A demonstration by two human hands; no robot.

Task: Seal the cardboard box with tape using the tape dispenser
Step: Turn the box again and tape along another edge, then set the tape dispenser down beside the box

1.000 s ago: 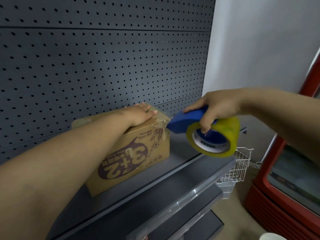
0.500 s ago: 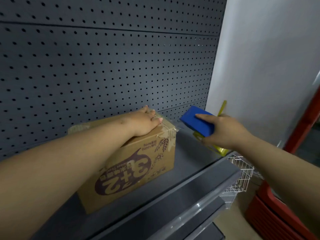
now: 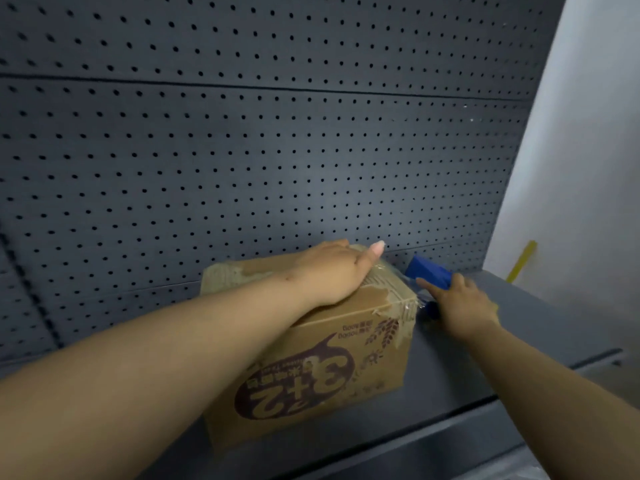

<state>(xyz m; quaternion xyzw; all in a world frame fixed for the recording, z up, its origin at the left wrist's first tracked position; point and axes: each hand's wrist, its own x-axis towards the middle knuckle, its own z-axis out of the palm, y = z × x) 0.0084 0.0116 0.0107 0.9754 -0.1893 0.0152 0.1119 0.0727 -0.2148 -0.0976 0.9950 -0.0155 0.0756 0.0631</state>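
Right grip (image 3: 462, 306) is closing around the blue tape dispenser (image 3: 429, 271) at the cardboard box (image 3: 311, 368)'s right end on the shelf (image 3: 485, 362), left hand (image 3: 332, 271) pressing flat, holding nothing; judged step: taping down the side, next needing a firm press and tear.

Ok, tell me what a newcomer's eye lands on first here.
First the brown cardboard box on the dark shelf, its big "3+2" print upside down, with the left hand pressing flat on its top. Next the blue tape dispenser gripped in the right hand at the box's right end. Behind stands a dark pegboard.
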